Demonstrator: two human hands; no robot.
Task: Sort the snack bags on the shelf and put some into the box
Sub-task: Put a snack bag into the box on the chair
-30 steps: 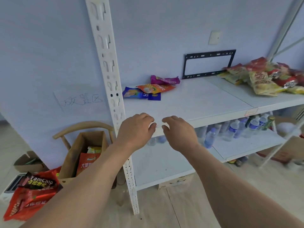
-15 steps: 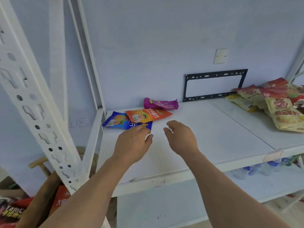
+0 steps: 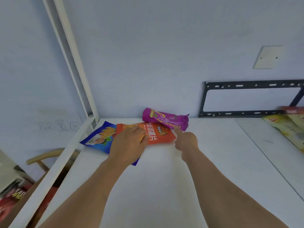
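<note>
Slippage is the main risk here. The left hand [image 3: 130,143] lies on the orange snack bag [image 3: 158,134], fingers curled at its near edge; whether it grips or only presses, I cannot tell. That bag overlaps the blue snack bag [image 3: 100,137] at its nine o'clock, so a lift may drag the blue one toward the shelf [image 3: 164,186] edge and off it. The right hand [image 3: 185,140] has its forefinger extended, tip touching the orange bag's corner just below the purple snack bag [image 3: 164,120] at twelve o'clock, other fingers folded, holding nothing; a poke could roll that bag against the wall. Glossy film may slide from a shallow pinch. The box is not clearly visible.
</note>
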